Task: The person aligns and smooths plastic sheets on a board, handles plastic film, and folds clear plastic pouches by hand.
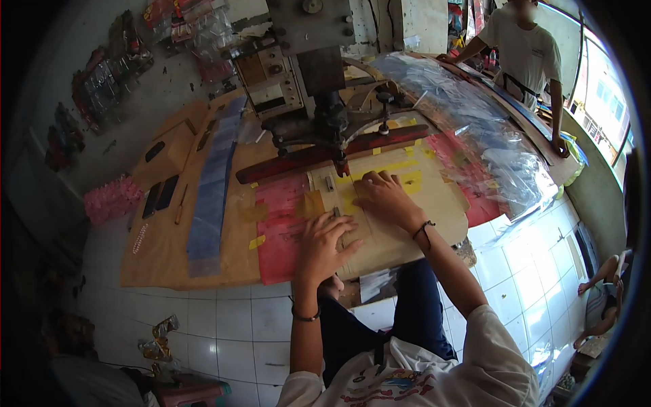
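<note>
My left hand (pixel 327 247) lies with fingers spread at the edge between a red sheet (pixel 281 224) and a cream board (pixel 400 234). Beside its fingertips, a small metal piece (pixel 330 183) sits on a narrow strip of the board. My right hand (pixel 388 201) rests palm down on the board, fingers bent a little and apart, near strips of yellow tape (pixel 410 180). Just beyond both hands stands a dark machine head (pixel 332 122) with a long red-and-black bar (pixel 386 141). Neither hand appears to grip anything.
A long blue strip (pixel 215 190) lies on the brown worktop (pixel 159 254) at left, near two dark phone-like slabs (pixel 161 195). Clear plastic sheets (pixel 475 115) are heaped at right. A person (pixel 525 47) stands behind them; another sits low at far right.
</note>
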`<action>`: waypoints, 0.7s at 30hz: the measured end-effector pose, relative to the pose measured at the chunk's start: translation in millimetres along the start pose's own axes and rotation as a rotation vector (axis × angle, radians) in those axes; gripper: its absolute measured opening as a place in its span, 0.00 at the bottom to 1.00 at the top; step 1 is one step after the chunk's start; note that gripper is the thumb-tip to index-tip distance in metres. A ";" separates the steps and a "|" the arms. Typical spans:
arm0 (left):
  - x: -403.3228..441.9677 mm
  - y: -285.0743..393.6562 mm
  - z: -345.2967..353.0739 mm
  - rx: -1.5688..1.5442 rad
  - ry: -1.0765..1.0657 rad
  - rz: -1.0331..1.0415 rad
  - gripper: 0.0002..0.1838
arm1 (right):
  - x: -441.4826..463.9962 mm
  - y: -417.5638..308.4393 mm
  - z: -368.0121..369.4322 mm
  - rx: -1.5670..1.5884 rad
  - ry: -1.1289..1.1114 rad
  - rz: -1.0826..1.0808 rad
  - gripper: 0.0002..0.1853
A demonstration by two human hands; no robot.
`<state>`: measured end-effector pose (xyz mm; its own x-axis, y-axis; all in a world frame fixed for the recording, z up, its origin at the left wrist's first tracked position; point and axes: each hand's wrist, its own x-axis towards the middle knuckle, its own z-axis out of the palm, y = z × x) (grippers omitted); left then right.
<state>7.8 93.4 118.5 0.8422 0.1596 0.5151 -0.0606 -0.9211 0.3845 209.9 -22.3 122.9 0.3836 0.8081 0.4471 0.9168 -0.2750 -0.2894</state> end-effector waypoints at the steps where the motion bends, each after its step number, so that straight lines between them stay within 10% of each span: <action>1: 1.0 -0.7 -0.2 0.002 0.016 0.006 0.18 | 1.0 -1.9 -0.9 0.018 -0.017 0.016 0.20; 21: 4.3 17.2 -8.6 -0.408 0.194 -0.085 0.18 | -32.1 -44.4 -48.5 0.263 0.218 -0.355 0.07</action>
<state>5.8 81.3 133.9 0.7395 0.3285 0.5875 -0.2342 -0.6927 0.6821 162.2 -61.3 162.4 0.0929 0.6923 0.7156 0.9467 0.1611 -0.2789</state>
